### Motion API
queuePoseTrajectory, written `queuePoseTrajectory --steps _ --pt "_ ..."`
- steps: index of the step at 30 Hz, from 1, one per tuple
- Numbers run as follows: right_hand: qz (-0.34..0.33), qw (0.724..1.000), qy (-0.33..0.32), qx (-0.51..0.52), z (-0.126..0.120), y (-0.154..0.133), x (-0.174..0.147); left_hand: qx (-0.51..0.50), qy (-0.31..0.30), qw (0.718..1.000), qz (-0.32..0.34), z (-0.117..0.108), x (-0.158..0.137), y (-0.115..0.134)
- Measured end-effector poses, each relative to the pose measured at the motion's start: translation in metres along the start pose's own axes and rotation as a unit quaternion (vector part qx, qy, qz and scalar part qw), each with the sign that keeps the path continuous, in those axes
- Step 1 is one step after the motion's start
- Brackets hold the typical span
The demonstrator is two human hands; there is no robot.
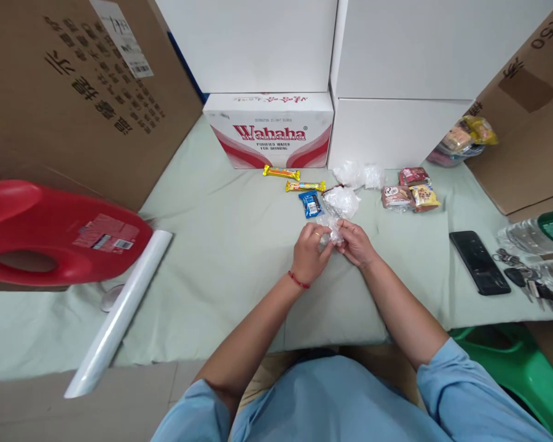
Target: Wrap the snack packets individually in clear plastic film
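Observation:
Both hands meet over the cloth-covered table. My left hand (pixel 309 250), with a red cord bracelet on its wrist and a ring, is closed on a crumpled piece of clear plastic wrap (pixel 334 234). My right hand (pixel 354 244) pinches the same wrap from the other side. Whether something is inside the wrap I cannot tell. Just beyond the fingers lies a larger wrapped white bundle (pixel 341 202). Left of it are a blue snack packet (pixel 310 204) and two yellow snack bars (pixel 305 186). Further back sit more clear-wrapped bundles (pixel 349 174).
Right of the bundles lie several snack packets (pixel 397 197). A phone (pixel 480 263), keys (pixel 529 282) and plastic bottles (pixel 528 236) are at the right. A Wahaha carton (pixel 271 138) stands behind. On the left are a red jug (pixel 59 230) and a long plastic film roll (pixel 120 313).

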State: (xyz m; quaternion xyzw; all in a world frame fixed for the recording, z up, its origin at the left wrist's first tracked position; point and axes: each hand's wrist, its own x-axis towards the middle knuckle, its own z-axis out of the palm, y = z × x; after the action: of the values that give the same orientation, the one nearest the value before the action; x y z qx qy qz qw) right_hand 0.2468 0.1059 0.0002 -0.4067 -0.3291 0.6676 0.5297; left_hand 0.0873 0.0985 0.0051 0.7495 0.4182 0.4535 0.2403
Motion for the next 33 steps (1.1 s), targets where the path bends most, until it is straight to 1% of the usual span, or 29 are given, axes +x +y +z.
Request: queuePoseTrajectory --steps 1,3,5,7,10,11,12,14,17,19,21,23,26,28,31,33 --pt "0.000 1.000 -0.004 -0.012 0.001 0.001 -0.001 -0.009 -0.003 1.000 -0.007 0.005 -0.001 -0.005" --pt "-0.001 0.999 -0.013 -0.035 0.002 0.001 -0.001 -0.037 -0.001 0.999 -0.024 0.009 -0.004 -0.012" --pt "0.003 0.998 -0.026 -0.049 0.003 -0.001 -0.002 -0.077 0.000 0.996 -0.047 0.006 -0.008 -0.017" --pt "0.012 0.999 -0.029 -0.044 0.003 -0.004 -0.002 -0.119 0.005 0.989 -0.085 0.001 -0.010 -0.021" --pt "0.026 1.000 -0.007 -0.014 0.004 -0.008 -0.001 -0.167 0.033 0.971 -0.169 -0.004 -0.009 -0.026" --pt "0.027 1.000 0.002 -0.005 0.004 -0.009 -0.001 -0.172 0.046 0.966 -0.185 -0.005 -0.009 -0.028" --pt "0.026 1.000 0.010 0.003 0.004 -0.010 -0.001 -0.168 0.058 0.966 -0.188 -0.006 -0.008 -0.028" --pt "0.016 1.000 0.018 0.007 0.005 -0.009 -0.002 -0.136 0.071 0.975 -0.158 -0.007 -0.007 -0.027" --pt "0.001 1.000 0.002 -0.014 0.006 -0.005 -0.004 -0.057 0.064 0.993 -0.076 -0.009 -0.008 -0.022" --pt "-0.007 0.999 -0.019 -0.045 0.006 -0.002 -0.005 -0.013 0.056 0.998 -0.022 -0.008 -0.009 -0.019" --pt "-0.012 0.997 -0.028 -0.072 0.006 -0.001 -0.005 0.008 0.050 0.999 0.008 -0.008 -0.010 -0.017" --pt "-0.006 0.997 -0.022 -0.071 0.005 -0.003 -0.005 0.001 0.047 0.999 -0.003 -0.008 -0.011 -0.018" --pt "0.007 1.000 0.004 -0.029 0.004 -0.006 -0.004 -0.019 0.045 0.998 -0.035 -0.010 -0.010 -0.020" --pt "0.006 1.000 0.008 -0.018 0.004 -0.007 -0.004 -0.012 0.039 0.999 -0.023 -0.011 -0.009 -0.020" --pt "-0.003 0.999 -0.010 -0.053 0.005 -0.004 -0.005 0.002 0.023 1.000 0.018 -0.012 -0.009 -0.017" --pt "-0.009 0.998 -0.014 -0.068 0.004 -0.002 -0.005 -0.015 0.015 1.000 0.019 -0.012 -0.009 -0.015"
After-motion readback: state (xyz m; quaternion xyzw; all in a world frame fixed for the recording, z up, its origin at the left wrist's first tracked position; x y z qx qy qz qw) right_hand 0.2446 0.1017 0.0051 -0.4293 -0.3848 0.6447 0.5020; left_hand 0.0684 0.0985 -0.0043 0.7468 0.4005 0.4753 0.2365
